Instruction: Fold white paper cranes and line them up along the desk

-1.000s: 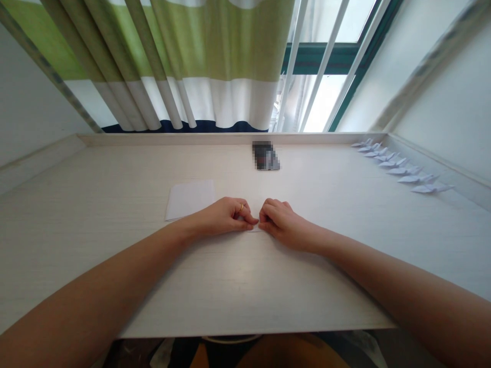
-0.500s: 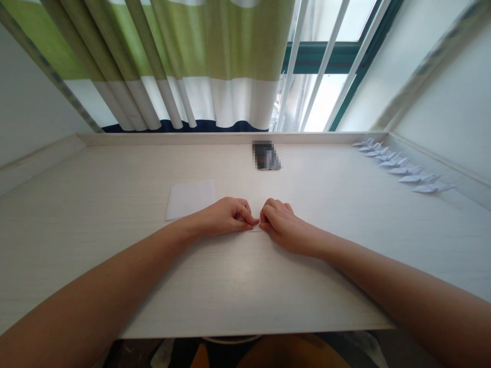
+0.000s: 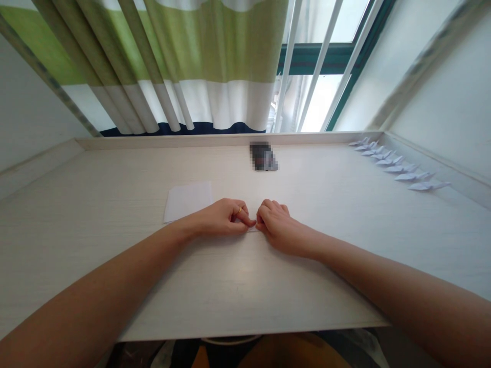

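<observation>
My left hand [image 3: 230, 217], with a gold ring on one finger, is closed at the middle of the white table. Close against it on the right, my right hand [image 3: 274, 222] is closed too, its fingers curled under. Both pinch a small folded piece of white paper [image 3: 252, 229], of which only a thin strip shows between the fingertips; the rest is hidden by the hands. Just behind my left wrist lies a flat stack of white paper sheets [image 3: 187, 201], partly covered by the hand.
A row of several folded paper cranes [image 3: 404, 171] runs along the right side of the table [image 3: 238, 296]. At the back lies a dark, blurred flat object [image 3: 263, 156]. A raised ledge [image 3: 172, 141] borders the back, below a curtain [image 3: 230, 46] and a barred window.
The whole view has shifted slightly, so things sit a little further left. Both hands keep their pinch on the paper, with almost no movement of the fingers.
</observation>
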Motion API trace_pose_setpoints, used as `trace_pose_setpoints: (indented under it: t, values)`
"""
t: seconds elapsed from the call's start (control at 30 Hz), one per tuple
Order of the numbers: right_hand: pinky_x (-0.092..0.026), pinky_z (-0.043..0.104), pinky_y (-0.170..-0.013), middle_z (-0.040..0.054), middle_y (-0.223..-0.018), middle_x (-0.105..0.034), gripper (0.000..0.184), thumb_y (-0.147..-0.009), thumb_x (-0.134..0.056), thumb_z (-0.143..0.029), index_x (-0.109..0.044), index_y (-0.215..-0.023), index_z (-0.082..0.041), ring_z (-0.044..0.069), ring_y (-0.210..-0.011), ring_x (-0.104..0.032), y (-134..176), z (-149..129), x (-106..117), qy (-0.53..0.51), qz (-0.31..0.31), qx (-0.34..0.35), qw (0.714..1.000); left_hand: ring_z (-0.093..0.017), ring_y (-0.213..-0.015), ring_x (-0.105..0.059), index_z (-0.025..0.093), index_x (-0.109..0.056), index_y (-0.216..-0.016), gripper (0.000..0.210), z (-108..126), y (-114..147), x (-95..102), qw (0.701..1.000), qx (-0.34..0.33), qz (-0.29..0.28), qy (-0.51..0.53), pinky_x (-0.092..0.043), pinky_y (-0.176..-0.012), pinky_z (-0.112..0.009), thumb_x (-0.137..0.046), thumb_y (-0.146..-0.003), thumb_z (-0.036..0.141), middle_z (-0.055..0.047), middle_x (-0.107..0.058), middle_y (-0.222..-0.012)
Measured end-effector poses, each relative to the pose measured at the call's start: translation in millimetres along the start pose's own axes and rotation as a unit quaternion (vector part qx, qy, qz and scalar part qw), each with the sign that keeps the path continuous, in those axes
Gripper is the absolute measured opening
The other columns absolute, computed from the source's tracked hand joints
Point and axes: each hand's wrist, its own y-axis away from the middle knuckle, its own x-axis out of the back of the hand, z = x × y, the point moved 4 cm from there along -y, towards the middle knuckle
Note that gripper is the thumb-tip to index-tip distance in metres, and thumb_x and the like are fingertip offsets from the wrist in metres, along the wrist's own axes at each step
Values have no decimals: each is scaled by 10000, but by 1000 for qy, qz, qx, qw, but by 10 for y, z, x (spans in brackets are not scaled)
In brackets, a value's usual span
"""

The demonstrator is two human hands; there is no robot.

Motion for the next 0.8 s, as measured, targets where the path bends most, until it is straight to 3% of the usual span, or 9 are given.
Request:
trace_pose_setpoints:
  t: [0.13, 0.37, 0.8]
  values:
    - [-338, 321, -757, 119, -918, -477, 108, -795, -383, -85, -476, -771, -135, 198, -841, -440, -2, -6, 6, 4, -5, -1, 1000, -81, -607, -470, 153, -671, -608, 195, -12, -26, -6, 1000, 6, 14, -2, -348, -585, -206, -563, -697, 288, 9, -521, -696]
    - [-345, 315, -752, 113, -907, -483, 109, -772, -401, -67, -476, -750, -143, 196, -829, -441, 4, -17, 17, 4, -9, -2, 1000, -92, -608, -479, 160, -669, -613, 232, -77, -45, -25, 999, 28, 29, 22, -353, -578, -220, -621, -641, 385, 13, -527, -685]
    - [-343, 308, -748, 97, -888, -482, 107, -788, -398, -87, -460, -730, -153, 183, -818, -445, -3, -9, 16, -10, 8, -12, 1000, -84, -607, -484, 157, -658, -609, 145, -95, -44, -46, 997, 14, 54, 45, -364, -586, -209, -643, -632, 299, 19, -523, -683]
